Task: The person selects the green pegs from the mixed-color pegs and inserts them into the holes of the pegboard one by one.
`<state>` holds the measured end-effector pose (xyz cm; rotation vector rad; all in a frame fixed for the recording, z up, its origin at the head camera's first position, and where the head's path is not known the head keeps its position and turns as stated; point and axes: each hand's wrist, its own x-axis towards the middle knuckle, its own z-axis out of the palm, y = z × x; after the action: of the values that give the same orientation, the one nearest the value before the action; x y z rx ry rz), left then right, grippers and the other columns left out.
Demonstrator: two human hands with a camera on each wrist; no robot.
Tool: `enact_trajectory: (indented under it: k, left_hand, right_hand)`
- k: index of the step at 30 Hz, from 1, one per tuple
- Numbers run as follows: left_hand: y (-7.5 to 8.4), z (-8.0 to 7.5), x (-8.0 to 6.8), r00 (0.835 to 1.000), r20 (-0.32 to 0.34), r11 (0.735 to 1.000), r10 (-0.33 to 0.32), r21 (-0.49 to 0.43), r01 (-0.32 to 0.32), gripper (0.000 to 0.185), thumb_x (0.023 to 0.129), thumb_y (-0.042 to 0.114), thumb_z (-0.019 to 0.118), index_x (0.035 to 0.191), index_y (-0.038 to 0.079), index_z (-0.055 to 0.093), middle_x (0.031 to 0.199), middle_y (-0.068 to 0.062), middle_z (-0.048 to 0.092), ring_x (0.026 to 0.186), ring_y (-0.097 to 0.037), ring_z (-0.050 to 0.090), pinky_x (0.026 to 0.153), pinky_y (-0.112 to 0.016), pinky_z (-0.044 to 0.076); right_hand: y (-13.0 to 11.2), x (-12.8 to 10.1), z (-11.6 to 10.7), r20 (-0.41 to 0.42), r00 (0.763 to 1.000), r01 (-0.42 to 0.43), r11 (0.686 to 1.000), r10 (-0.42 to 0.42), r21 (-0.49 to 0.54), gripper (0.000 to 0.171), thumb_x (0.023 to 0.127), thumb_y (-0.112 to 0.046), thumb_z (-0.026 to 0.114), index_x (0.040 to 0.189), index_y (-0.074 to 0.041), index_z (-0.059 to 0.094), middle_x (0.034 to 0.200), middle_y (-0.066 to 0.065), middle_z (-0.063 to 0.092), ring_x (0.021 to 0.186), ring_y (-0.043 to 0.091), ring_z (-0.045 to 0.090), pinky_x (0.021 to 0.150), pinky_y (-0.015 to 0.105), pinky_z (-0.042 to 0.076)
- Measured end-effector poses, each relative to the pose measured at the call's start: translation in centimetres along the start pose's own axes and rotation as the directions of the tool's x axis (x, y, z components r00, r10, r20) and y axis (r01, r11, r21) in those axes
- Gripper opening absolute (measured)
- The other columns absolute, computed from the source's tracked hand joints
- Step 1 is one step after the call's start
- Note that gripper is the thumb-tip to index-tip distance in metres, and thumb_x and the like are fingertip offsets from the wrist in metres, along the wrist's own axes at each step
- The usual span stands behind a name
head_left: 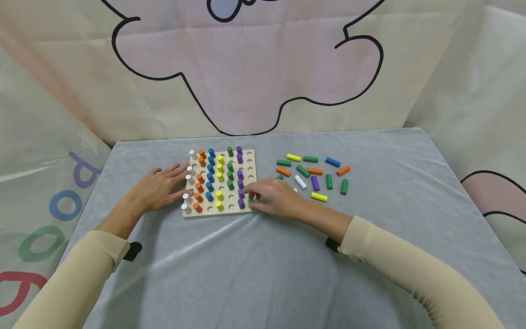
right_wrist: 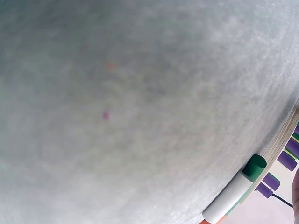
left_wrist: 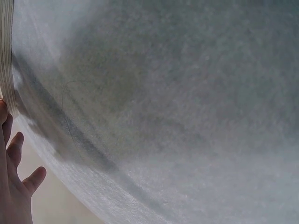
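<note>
A pale wooden pegboard stands on the grey cloth, with columns of white, orange, blue, yellow, green and purple pegs upright in its holes. My right hand is over its front right corner. Thumb and forefinger pinch a green peg at the rightmost column; its lower end is hidden. Spread and relaxed, my left hand lies along the left edge, fingertips right at the white pegs. In the left wrist view, part of the left hand shows at the lower left.
Loose pegs lie right of the board, among them a purple peg, a yellow peg and a blue peg. The right wrist view shows a white peg beside the board's edge. A printed cloth backdrop rises behind the table.
</note>
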<state>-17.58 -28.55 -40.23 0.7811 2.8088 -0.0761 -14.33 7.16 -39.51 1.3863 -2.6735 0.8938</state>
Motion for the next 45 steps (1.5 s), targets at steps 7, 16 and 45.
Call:
enact_trajectory:
  k: [7,16,45]
  left_hand:
    - [0.0,0.1,-0.1,1.000,-0.008,1.000,0.004,-0.002,-0.004,0.081,0.100,0.062,0.041,0.156,0.005,0.029,0.163,-0.016,0.022,0.147,-0.040,0.025,0.107,-0.068,0.030]
    - [-0.1,0.1,0.0,1.000,-0.009,1.000,0.001,-0.004,-0.001,0.081,0.099,0.063,0.042,0.156,0.005,0.031,0.163,-0.017,0.023,0.147,-0.041,0.024,0.107,-0.068,0.029]
    - [-0.1,0.3,0.0,1.000,-0.017,1.000,0.017,0.007,-0.016,0.081,0.099,0.061,0.043,0.156,0.005,0.030,0.163,-0.017,0.023,0.147,-0.041,0.025,0.106,-0.067,0.031]
  right_hand:
    - [0.3,-0.4,-0.6,0.027,1.000,-0.010,1.000,0.010,0.011,0.038,0.086,-0.017,0.080,0.120,-0.007,0.068,0.098,-0.001,0.071,0.087,0.013,0.064,0.076,0.022,0.051]
    - [1.6,-2.2,-3.7,0.059,0.991,-0.115,0.993,0.116,-0.019,0.031,0.088,-0.016,0.078,0.116,-0.008,0.070,0.098,0.001,0.072,0.087,0.012,0.064,0.075,0.028,0.052]
    - [10.9,-11.7,-11.9,-0.001,0.925,-0.381,0.925,0.381,0.001,0.022,0.089,0.005,0.069,0.111,0.001,0.068,0.097,0.009,0.074,0.090,0.022,0.067,0.080,0.048,0.052]
